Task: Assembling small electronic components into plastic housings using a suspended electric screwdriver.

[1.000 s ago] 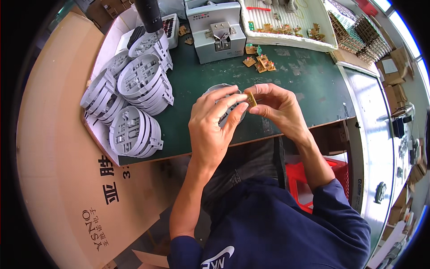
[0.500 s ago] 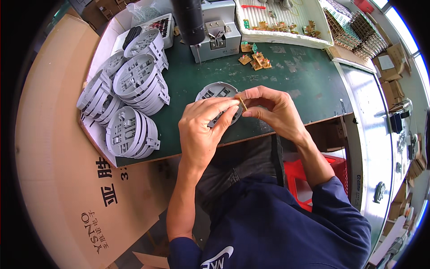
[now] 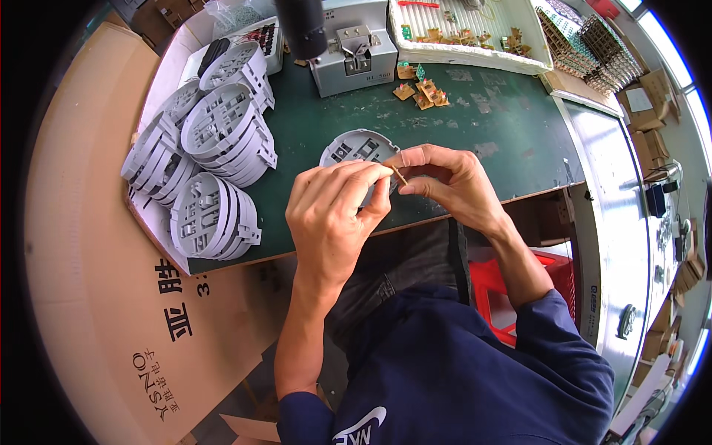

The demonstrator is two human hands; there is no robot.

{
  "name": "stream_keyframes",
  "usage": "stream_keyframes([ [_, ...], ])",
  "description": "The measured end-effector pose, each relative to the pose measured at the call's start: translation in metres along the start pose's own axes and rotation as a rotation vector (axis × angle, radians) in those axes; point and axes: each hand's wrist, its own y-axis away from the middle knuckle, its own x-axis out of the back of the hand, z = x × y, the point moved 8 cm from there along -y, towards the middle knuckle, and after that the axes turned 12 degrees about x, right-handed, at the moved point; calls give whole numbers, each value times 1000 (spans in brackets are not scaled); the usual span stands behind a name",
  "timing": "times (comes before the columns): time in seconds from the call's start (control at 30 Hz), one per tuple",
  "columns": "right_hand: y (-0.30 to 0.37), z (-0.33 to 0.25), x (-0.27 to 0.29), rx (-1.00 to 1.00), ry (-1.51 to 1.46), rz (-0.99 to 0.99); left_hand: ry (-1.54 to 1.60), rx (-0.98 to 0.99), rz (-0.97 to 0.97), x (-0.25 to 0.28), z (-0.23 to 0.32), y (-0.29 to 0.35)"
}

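Between the thumb and index finger of my right hand [image 3: 456, 184] is a small tan circuit board [image 3: 399, 175], seen nearly edge-on and tilted. The index finger carries a light strip of tape or bandage. My left hand [image 3: 330, 204] is closed, back of the hand up, its fingertips against the board's left side. Whatever those fingers pinch is hidden behind them. Just beyond both hands, a round grey plastic housing [image 3: 359, 141] with slots and clips lies on the green tabletop [image 3: 489, 148], its near part covered by my fingers.
Stacks of grey housings [image 3: 226, 133] fill a white tray at the left. A grey metal machine [image 3: 356, 63] stands at the back, a dark cylinder [image 3: 300, 30] hanging before it. Loose circuit boards [image 3: 426, 95] lie near a white foam tray [image 3: 475, 61].
My left hand has shifted slightly left and rolled, hiding its thumb more. The board is tilted further over. My right hand keeps its grip, and the whole view has shifted a little.
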Motion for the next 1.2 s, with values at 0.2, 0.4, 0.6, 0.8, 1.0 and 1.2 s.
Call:
stream_keyframes([
  [0.2,1,7,-1,-15,-48,21,-73,-44,58,-1,3,1],
  [0.4,10,-3,-17,-249,-446,36,-142,-207,143,2,8,4],
  [0.6,15,0,-12,-289,-550,92,-110,-338,51,-2,12,8],
  [0.8,14,-1,-6,-117,-614,95,544,384,-86,-16,-22,7],
  [1.0,11,-16,-1,-30,-413,135,868,625,-336,-43,-34,25],
  [1.2,13,-15,-3,13,-302,124,736,478,-169,-34,-25,22],
])
